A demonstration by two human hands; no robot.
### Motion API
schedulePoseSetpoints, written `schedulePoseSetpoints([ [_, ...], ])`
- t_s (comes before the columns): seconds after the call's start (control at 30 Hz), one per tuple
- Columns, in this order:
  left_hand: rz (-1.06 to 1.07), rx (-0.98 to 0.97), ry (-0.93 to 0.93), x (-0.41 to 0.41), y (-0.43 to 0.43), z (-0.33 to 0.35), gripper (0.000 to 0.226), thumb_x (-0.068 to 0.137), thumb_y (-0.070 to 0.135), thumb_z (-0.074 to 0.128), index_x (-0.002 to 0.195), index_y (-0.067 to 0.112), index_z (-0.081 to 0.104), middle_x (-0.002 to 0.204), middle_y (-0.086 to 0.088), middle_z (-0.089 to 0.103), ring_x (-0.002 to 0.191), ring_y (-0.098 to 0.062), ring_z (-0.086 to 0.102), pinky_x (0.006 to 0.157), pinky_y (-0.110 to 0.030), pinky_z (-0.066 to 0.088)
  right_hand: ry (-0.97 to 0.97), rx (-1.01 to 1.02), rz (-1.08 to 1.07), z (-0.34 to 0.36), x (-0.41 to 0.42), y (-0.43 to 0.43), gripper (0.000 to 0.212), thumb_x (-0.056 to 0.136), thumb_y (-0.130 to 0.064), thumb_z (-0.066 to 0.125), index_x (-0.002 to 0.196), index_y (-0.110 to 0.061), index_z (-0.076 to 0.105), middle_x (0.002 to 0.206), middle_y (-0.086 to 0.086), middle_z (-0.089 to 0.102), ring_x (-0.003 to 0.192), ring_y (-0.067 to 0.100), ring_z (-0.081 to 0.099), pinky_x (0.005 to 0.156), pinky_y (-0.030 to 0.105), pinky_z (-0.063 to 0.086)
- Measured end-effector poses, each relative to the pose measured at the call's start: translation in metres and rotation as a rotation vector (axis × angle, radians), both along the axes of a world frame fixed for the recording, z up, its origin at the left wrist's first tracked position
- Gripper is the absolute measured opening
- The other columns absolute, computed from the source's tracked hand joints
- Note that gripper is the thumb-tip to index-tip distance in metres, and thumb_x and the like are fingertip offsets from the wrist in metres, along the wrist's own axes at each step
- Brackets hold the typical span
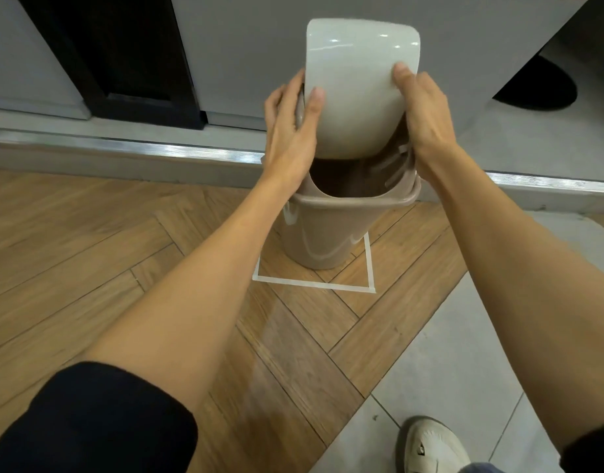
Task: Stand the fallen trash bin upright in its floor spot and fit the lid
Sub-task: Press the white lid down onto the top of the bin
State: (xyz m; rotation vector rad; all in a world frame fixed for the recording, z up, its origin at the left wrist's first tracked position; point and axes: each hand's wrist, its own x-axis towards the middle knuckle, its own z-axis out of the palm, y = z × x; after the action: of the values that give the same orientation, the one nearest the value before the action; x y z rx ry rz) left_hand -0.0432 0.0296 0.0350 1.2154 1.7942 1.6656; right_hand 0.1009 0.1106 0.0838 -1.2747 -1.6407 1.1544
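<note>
A beige trash bin (322,230) stands upright on the wood floor, its base inside a square of white tape (314,284). Over its open mouth I hold the lid, whose pale swing flap (357,87) is tipped up steeply while its beige frame shows at the bin's right rim. My left hand (290,126) grips the lid's left edge, thumb on the flap. The right edge is held by my right hand (425,114), thumb on the flap. The bin's dark inside is partly visible below the flap.
A grey wall and a metal floor strip (123,143) run just behind the bin. A dark door frame (123,56) stands at the back left. My white shoe (433,445) rests on grey tiles at the lower right. Another dark shoe (539,87) shows at the upper right.
</note>
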Motion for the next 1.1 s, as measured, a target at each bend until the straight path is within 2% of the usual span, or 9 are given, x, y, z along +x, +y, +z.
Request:
schedulePoseSetpoints([
  [0.07, 0.009, 0.005, -0.008, 0.001, 0.002, -0.001, 0.054, 0.098, 0.047, 0.038, 0.148, 0.03, 0.028, 0.148, -0.002, 0.026, 0.118, -0.006, 0.037, 0.093, -0.023, 0.035, -0.048, 0.042, 0.032, -0.002, 0.004, -0.002, 0.055, 0.076, -0.058, 0.061, 0.124, -0.039, 0.042, 0.13, 0.011, 0.051, 0.113, 0.027, 0.057, 0.099, 0.047, 0.049],
  [0.17, 0.006, 0.009, -0.009, -0.002, 0.001, -0.001, 0.056, 0.098, 0.046, 0.038, 0.15, 0.034, 0.02, 0.147, -0.001, 0.028, 0.118, -0.006, 0.038, 0.094, -0.023, 0.032, -0.076, 0.062, 0.047, -0.002, 0.006, 0.001, 0.066, 0.08, -0.048, 0.057, 0.137, -0.058, 0.025, 0.134, 0.005, 0.045, 0.125, 0.028, 0.05, 0.104, 0.048, 0.045],
  [0.27, -0.008, 0.003, -0.008, -0.003, 0.0, -0.001, 0.051, 0.099, 0.043, 0.038, 0.148, 0.034, 0.028, 0.144, -0.001, 0.029, 0.117, -0.005, 0.04, 0.091, -0.016, 0.03, -0.137, 0.056, 0.084, -0.002, 0.003, 0.005, 0.052, 0.091, -0.038, 0.042, 0.142, -0.048, 0.037, 0.126, -0.001, 0.034, 0.13, 0.023, 0.039, 0.108, 0.036, 0.036],
  [0.43, -0.024, -0.049, -0.023, -0.004, 0.0, 0.001, 0.046, 0.099, 0.042, 0.038, 0.145, 0.035, 0.036, 0.146, -0.001, 0.026, 0.12, -0.006, 0.039, 0.076, 0.003, 0.027, -0.196, 0.06, 0.095, -0.005, 0.002, 0.002, 0.047, 0.099, -0.031, 0.031, 0.145, -0.038, 0.038, 0.13, 0.005, 0.03, 0.107, 0.011, 0.034, 0.092, 0.024, 0.027],
  [0.53, -0.034, -0.061, -0.002, -0.005, -0.001, 0.003, 0.047, 0.099, 0.042, 0.037, 0.145, 0.035, 0.034, 0.145, -0.002, 0.027, 0.118, -0.007, 0.039, 0.075, 0.0, 0.028, -0.211, 0.071, 0.085, -0.002, 0.003, -0.003, 0.047, 0.1, -0.031, 0.03, 0.146, -0.037, 0.036, 0.128, 0.004, 0.027, 0.103, 0.01, 0.035, 0.09, 0.022, 0.026],
  [0.7, -0.049, -0.082, 0.015, -0.007, -0.004, 0.008, 0.046, 0.099, 0.041, 0.036, 0.145, 0.035, 0.034, 0.143, 0.0, 0.028, 0.117, -0.006, 0.039, 0.088, -0.011, 0.029, -0.242, 0.082, 0.085, 0.002, 0.002, -0.009, 0.046, 0.101, -0.032, 0.029, 0.146, -0.035, 0.035, 0.133, 0.007, 0.029, 0.084, -0.009, 0.034, 0.085, 0.02, 0.028],
  [0.83, -0.066, -0.104, 0.027, -0.01, -0.007, 0.011, 0.047, 0.1, 0.041, 0.034, 0.146, 0.035, 0.033, 0.144, 0.001, 0.029, 0.114, -0.003, 0.038, 0.083, -0.003, 0.026, -0.243, 0.089, 0.099, 0.004, 0.002, -0.014, 0.047, 0.101, -0.031, 0.029, 0.147, -0.035, 0.034, 0.138, 0.008, 0.028, 0.082, -0.011, 0.034, 0.074, 0.011, 0.029],
  [1.0, -0.095, -0.135, 0.09, -0.014, -0.008, 0.014, 0.05, 0.1, 0.041, 0.033, 0.149, 0.033, 0.027, 0.15, -0.002, 0.027, 0.117, 0.0, 0.032, 0.087, -0.004, 0.024, -0.257, 0.097, 0.107, 0.006, 0.004, -0.013, 0.048, 0.101, -0.031, 0.029, 0.149, -0.035, 0.031, 0.141, 0.009, 0.025, 0.08, -0.008, 0.036, 0.088, 0.02, 0.028],
  [1.1, -0.089, -0.161, 0.171, -0.014, -0.016, 0.02, 0.055, 0.1, 0.043, 0.034, 0.151, 0.034, 0.017, 0.153, -0.002, 0.024, 0.126, -0.005, 0.032, 0.099, -0.02, 0.023, -0.293, 0.11, 0.098, 0.01, 0.004, -0.007, 0.053, 0.096, -0.03, 0.032, 0.148, -0.041, 0.028, 0.135, 0.006, 0.026, 0.094, 0.008, 0.046, 0.096, 0.029, 0.034],
])
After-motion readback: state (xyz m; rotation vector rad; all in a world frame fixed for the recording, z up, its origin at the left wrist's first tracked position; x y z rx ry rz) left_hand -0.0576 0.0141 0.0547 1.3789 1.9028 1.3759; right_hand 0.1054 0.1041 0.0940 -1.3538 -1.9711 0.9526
